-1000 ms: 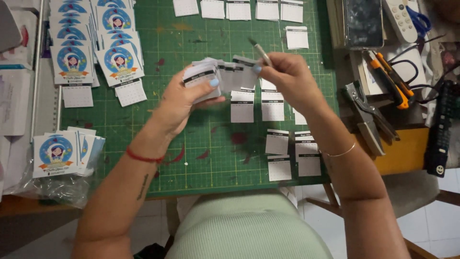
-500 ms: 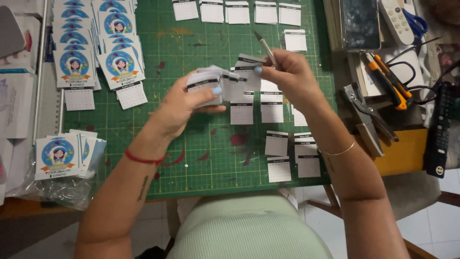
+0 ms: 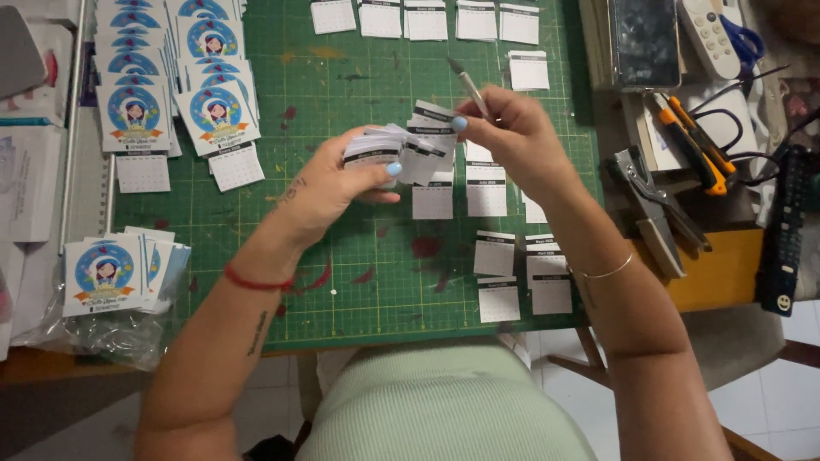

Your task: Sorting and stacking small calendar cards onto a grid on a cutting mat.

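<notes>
My left hand (image 3: 337, 183) holds a small stack of slips (image 3: 376, 149) above the green mat (image 3: 342, 282), fingers curled under it and thumb on its near edge. My right hand (image 3: 512, 137) is closed around a craft knife (image 3: 468, 85), blade end pointing up toward the mat's far edge, and its fingertips also pinch one slip (image 3: 427, 141) at the right end of the stack. Both hands hover over the mat's middle, touching across the slips.

On the mat, under and right of my hands, more loose slips (image 3: 491, 252) lie in short columns. Along the mat's far edge a row of slips (image 3: 427, 19) lies flat. At the mat's far left corner, round-picture cards (image 3: 175, 81) overlap in rows; another bundle of cards (image 3: 115, 269) sits left of the mat on a clear bag.

Right of the mat, on the surface, lie a phone (image 3: 645, 38), a white remote (image 3: 709, 34), blue scissors (image 3: 743, 38), an orange cutter (image 3: 696, 145), a grey punch (image 3: 653, 205) and a black remote (image 3: 781, 239).
</notes>
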